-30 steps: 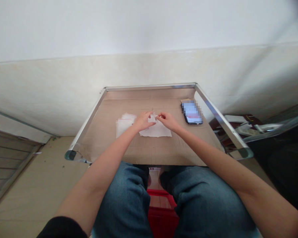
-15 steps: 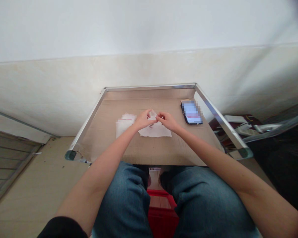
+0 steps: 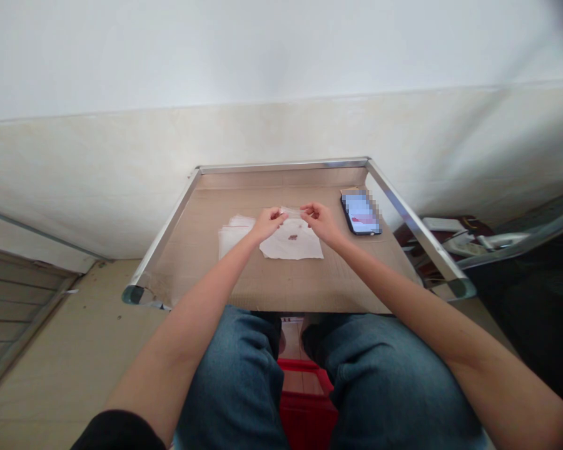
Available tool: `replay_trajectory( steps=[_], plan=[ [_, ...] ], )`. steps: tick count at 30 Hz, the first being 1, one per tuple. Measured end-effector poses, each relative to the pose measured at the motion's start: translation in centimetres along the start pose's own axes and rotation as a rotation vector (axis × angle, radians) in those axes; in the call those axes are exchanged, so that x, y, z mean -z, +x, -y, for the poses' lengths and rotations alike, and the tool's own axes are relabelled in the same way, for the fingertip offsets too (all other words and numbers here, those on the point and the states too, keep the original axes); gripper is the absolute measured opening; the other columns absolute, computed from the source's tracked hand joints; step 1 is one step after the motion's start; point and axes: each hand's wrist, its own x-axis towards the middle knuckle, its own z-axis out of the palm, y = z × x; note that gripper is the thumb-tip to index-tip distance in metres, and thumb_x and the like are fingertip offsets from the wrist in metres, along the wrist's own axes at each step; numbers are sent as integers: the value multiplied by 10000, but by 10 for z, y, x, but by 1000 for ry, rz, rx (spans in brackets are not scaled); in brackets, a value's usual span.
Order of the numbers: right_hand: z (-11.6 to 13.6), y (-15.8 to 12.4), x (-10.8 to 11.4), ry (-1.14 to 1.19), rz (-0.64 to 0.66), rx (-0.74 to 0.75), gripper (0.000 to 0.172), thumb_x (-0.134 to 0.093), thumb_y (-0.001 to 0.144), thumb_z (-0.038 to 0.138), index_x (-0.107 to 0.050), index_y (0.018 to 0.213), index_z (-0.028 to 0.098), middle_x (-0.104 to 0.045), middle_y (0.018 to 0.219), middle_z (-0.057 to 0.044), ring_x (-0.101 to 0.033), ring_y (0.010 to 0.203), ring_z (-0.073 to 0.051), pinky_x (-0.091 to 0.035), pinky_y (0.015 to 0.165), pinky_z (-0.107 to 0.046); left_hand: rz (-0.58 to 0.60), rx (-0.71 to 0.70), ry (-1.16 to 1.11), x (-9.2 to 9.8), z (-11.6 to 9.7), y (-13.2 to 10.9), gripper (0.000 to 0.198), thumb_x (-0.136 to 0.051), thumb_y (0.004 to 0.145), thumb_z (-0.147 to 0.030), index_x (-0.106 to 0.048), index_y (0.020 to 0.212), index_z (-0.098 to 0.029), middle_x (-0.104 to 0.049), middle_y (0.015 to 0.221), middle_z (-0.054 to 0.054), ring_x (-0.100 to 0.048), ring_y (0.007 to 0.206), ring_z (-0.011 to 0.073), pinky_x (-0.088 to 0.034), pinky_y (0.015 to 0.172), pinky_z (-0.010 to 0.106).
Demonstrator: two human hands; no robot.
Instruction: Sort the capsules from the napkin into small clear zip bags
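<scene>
A white sheet (image 3: 274,249), like paper or tissue, lies on the cardboard-lined tray, and a small dark brown mark or piece (image 3: 293,237) shows at its middle. Above its far edge, a thin see-through piece (image 3: 291,212), perhaps a small plastic bag, stretches between my hands. My left hand (image 3: 267,224) pinches its left end. At its right end my right hand (image 3: 319,221) pinches with thumb and fingertips. Left of the sheet, partly behind my left forearm, lies a pile of thin white bags or sheets (image 3: 231,236).
The cardboard surface (image 3: 206,206) sits in a metal frame (image 3: 281,166) against the wall. A phone (image 3: 361,212) lies at its right side. White cords and boxes (image 3: 469,240) are to the right, beyond the frame. Below, a red plastic thing (image 3: 304,400) shows between my knees.
My hands have moved apart from each other, drawing the see-through piece out between them. The small brown spot on the white sheet is now uncovered.
</scene>
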Motion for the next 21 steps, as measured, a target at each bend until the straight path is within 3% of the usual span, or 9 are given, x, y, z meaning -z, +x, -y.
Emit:
replay_trajectory(
  steps=[4, 8, 13, 21],
  plan=[
    [-1, 1, -1, 170, -3, -140, 328, -540, 713, 229, -536, 1027, 132, -605, 747, -36, -500, 522, -87, -402, 471, -207, -9, 37, -81, -1, -2, 0, 180, -515, 735, -285, -467, 621, -155, -458, 525, -32, -441, 496, 73, -357, 498, 213],
    [1, -1, 0, 265, 40, -277, 252, -529, 739, 283, -582, 933, 131, -624, 811, -65, -482, 498, -61, -373, 433, -177, -27, 107, -176, -2, -8, 1, 91, -537, 703, -207, -472, 665, -153, -480, 552, -33, -458, 492, 65, -378, 500, 206],
    [0, -2, 1, 250, 96, -285, 232, -521, 753, 342, -608, 800, 132, -638, 806, -67, -482, 500, -57, -362, 436, -171, -39, 153, -227, -2, -13, 1, 57, -544, 685, -186, -500, 684, -150, -524, 609, -17, -491, 534, 70, -408, 534, 211],
    [-1, -2, -2, 196, 125, -227, 218, -523, 759, 336, -596, 753, 131, -633, 758, -65, -478, 508, -68, -366, 433, -176, -58, 116, -197, -2, -11, 1, 133, -509, 733, -234, -524, 633, -147, -537, 582, -2, -491, 539, 81, -399, 526, 211]
  ],
)
